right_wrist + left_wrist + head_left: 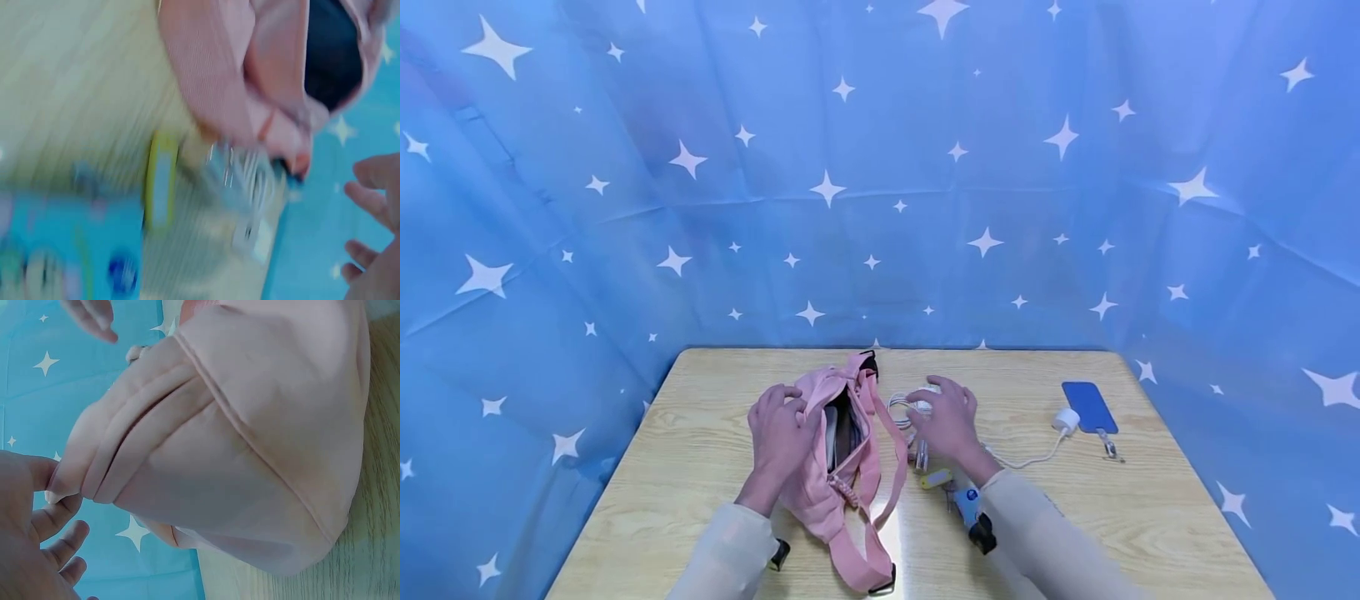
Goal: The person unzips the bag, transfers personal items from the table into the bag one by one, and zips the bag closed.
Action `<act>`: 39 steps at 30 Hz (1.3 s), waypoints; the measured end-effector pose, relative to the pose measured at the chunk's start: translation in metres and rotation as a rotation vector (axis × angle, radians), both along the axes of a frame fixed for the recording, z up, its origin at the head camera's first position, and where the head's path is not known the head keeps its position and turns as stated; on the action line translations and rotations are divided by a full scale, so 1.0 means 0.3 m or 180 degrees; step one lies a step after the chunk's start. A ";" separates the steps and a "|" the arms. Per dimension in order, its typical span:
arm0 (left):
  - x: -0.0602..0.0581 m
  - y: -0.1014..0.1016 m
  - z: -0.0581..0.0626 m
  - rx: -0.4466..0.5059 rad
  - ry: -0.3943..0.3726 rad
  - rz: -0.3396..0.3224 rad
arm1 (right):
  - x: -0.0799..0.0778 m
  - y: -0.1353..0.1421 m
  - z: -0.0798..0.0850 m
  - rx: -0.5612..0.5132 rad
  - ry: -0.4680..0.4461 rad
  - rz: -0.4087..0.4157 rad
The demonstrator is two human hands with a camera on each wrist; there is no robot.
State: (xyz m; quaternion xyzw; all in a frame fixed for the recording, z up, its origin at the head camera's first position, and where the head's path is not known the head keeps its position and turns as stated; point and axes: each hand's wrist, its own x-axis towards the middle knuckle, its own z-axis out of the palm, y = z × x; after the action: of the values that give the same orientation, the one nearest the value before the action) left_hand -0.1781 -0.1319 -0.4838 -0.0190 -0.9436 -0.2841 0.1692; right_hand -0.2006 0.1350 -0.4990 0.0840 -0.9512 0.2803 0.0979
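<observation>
Nearest, a pink strap [859, 567] trails at six o'clock from the pink bag [812, 508], which lies on the tabletop [685, 492] between the two hands. A blue patterned item [967, 502] sits by the right forearm, with a yellow tag [936, 478] at about six o'clock from the right hand [946, 421].

Farther up, the left hand [782, 429] is on the bag's nine o'clock side, its grip pinching the fabric edge between thumb and finger. The right hand's grip holds nothing, fingers loose and spread. The white coiled cable [261, 178] lies at nine o'clock from it, under or just beside the fingertips in the head view (the blurred right-wrist view shows a gap).

The key relation seems to be this: beyond the coil, also at nine o'clock, gapes the bag's mouth [845, 429], its long axis running roughly twelve to six. The right hand is nearer the coil, the left nearer the mouth. Well off at three o'clock, a white charger [1065, 419] touches or nearly touches a blue flat item [1088, 406].
</observation>
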 end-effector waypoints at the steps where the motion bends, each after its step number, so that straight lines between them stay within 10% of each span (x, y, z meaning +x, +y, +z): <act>1: 0.001 0.001 0.000 -0.0003 -0.0015 0.0000 | -0.002 0.031 0.000 -0.0007 -0.0035 -0.0050; 21: 0.006 -0.004 -0.007 0.0005 -0.0078 0.0012 | 0.031 0.623 -0.046 0.0532 -0.0178 -0.0789; 39: 0.009 -0.008 -0.014 0.0092 0.0027 0.0013 | 0.085 0.834 -0.096 0.0356 -0.1197 -0.1557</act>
State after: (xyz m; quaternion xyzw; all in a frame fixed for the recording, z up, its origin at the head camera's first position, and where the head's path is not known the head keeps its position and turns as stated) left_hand -0.1755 -0.1343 -0.4881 -0.0158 -0.9387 -0.2972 0.1740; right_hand -0.1750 0.3853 -0.5278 -0.1954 -0.9586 0.2063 -0.0199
